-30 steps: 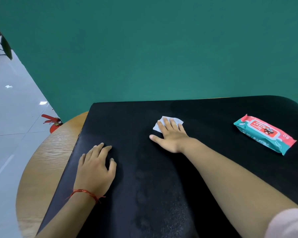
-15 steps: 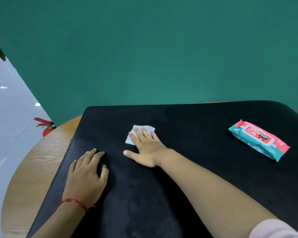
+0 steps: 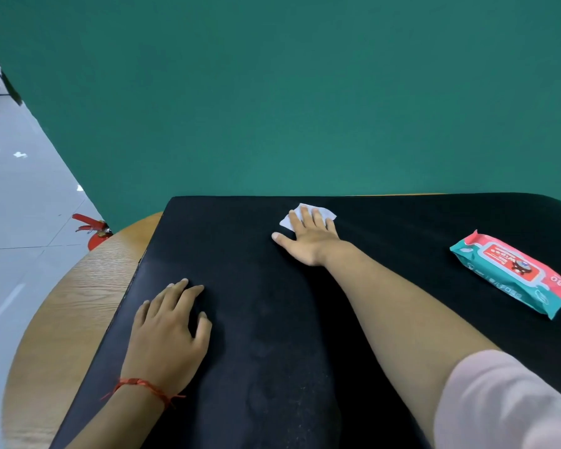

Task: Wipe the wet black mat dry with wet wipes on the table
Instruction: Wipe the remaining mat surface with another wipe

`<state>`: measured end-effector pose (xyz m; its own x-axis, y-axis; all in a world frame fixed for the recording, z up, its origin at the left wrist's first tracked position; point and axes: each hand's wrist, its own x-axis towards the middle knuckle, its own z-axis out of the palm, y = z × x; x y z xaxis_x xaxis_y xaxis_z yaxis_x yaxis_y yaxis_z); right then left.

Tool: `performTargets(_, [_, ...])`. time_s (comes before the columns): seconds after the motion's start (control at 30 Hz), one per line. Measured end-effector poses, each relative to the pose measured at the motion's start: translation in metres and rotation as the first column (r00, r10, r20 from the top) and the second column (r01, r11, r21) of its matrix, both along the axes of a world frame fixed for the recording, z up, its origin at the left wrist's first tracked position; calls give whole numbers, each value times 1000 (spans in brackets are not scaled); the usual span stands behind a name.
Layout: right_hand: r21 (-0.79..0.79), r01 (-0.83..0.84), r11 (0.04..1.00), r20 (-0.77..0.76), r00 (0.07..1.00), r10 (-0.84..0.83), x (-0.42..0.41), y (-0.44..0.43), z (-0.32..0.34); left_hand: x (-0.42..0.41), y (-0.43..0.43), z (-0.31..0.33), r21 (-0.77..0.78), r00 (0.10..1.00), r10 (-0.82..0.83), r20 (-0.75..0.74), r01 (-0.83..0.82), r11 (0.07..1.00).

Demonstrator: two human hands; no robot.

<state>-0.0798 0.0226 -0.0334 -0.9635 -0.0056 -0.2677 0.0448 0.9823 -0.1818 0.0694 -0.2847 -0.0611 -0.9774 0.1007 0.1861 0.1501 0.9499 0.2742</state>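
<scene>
A large black mat (image 3: 402,228) covers most of the wooden table (image 3: 78,303). My right hand (image 3: 308,238) lies flat with straight fingers on a white wet wipe (image 3: 324,213) near the mat's far edge, pressing it down. My left hand (image 3: 169,335) rests flat on the mat near its left edge, holding nothing; a red string circles its wrist. Faint dull streaks show on the mat between my arms.
A teal and red pack of wet wipes (image 3: 512,273) lies on the mat at the right. A green wall stands just behind the table. A red fire extinguisher (image 3: 93,233) sits on the grey floor at the left.
My right hand has slid the wipe away from me and to the right, from the mat's middle left to near its far edge. My left hand stays planted.
</scene>
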Motion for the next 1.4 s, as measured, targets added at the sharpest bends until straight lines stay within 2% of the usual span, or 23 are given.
performTargets(0.27, [-6, -171, 985, -19, 985, 171, -4, -51, -1, 1, 6, 6, -45, 999, 31, 18, -31, 999])
performTargets(0.47, [-31, -295, 955, -78, 953, 292, 30, -35, -9, -50, 37, 19, -175, 993, 78, -90, -93, 980])
performTargets(0.57, [-30, -202, 979, -92, 976, 199, 32, -6, -9, -79, 43, 9, -117, 992, 15, -126, -30, 993])
performTargets(0.67, [17, -44, 999, -69, 997, 45, 11, 26, -9, -85, 40, -2, -18, 995, -26, -97, 24, 1000])
performTargets(0.83, [22, 155, 988, -45, 987, -154, -37, 40, -7, -87, 41, -2, -43, 997, -11, -72, 7, 999])
performTargets(0.93, [34, 184, 982, -24, 983, -184, -57, 21, -4, -87, 42, -3, -40, 997, -9, -77, 6, 999])
performTargets(1.03, [17, 123, 992, -16, 992, -122, -65, -10, -1, -87, 42, -2, -35, 998, 9, -55, -11, 999])
performTargets(1.2, [17, -45, 999, -23, 999, 46, -73, -69, -4, -89, 38, -2, 85, 1000, 12, -28, -9, 996])
performTargets(1.4, [16, -130, 991, -17, 991, 130, -84, -106, -1, -91, 31, 4, 400, 994, 92, -56, -62, 914])
